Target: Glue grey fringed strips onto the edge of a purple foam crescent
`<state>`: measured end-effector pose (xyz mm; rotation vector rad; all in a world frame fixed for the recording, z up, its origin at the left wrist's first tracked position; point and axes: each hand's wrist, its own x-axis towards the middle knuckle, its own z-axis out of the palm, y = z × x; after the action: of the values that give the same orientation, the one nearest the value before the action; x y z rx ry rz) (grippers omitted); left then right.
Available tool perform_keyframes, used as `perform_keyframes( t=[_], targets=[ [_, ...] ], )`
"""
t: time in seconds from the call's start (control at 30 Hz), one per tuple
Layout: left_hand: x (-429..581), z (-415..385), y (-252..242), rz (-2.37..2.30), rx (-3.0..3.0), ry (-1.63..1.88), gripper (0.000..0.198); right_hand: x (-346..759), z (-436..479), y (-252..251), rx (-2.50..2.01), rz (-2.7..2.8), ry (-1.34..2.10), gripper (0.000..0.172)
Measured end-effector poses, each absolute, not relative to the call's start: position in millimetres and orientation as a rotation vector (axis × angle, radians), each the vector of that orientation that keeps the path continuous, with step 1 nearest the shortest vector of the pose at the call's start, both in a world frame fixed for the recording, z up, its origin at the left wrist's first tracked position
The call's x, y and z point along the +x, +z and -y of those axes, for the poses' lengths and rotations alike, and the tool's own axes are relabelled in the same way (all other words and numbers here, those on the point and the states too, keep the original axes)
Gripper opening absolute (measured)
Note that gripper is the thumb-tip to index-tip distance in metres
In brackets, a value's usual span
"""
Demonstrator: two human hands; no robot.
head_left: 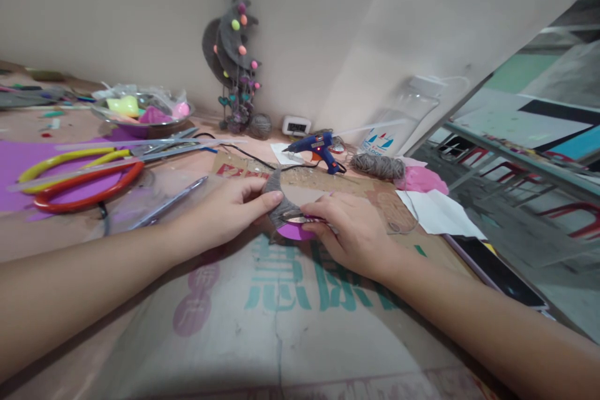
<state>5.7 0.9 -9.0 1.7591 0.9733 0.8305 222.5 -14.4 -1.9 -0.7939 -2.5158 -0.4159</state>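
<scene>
My left hand [244,203] is closed, thumb against fingers, around a curved crescent piece wrapped in grey yarn [275,203]. Under its lower end a flat purple piece [296,233] shows; whether the two are joined I cannot tell. From the right, my right hand [349,228] pinches a small metal-bladed tool [296,220], its blades lying against the lower end of the crescent. The fingers hide most of the tool's handle. Both hands are just above the cardboard sheet [323,337].
Beyond the hands lies a blue glue gun [312,145] with its cord. Grey yarn [377,165], white paper [440,211] and a phone-like device [497,269] are to the right. Large scissors [89,178], a pen [169,201] and a bowl [140,119] are left. A moon decoration [229,44] hangs behind.
</scene>
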Motion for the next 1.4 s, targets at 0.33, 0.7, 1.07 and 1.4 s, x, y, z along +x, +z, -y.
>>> perform_keyframes(
  t=[0.33, 0.7, 1.07, 1.4],
  targets=[
    [5.6, -3.0, -11.0, -0.987, 1.838, 0.806, 0.028, 221.9, 12.4, -2.1, -0.728, 2.542, -0.426, 0.016],
    [6.4, -1.7, -10.9, -0.982, 1.752, 0.821, 0.03, 225.5, 12.2, -4.4, -0.798, 2.446, -0.305, 0.01],
    [5.7, -1.5, -11.1, -0.998, 1.775, 0.829, 0.03, 226.7, 13.5, -4.2, -0.807, 2.482, -0.276, 0.009],
    [5.0, -1.8, -16.5, -0.994, 1.707, 0.892, 0.037, 231.3, 2.5, -8.3, -1.174, 2.055, 0.177, 0.025]
  ],
)
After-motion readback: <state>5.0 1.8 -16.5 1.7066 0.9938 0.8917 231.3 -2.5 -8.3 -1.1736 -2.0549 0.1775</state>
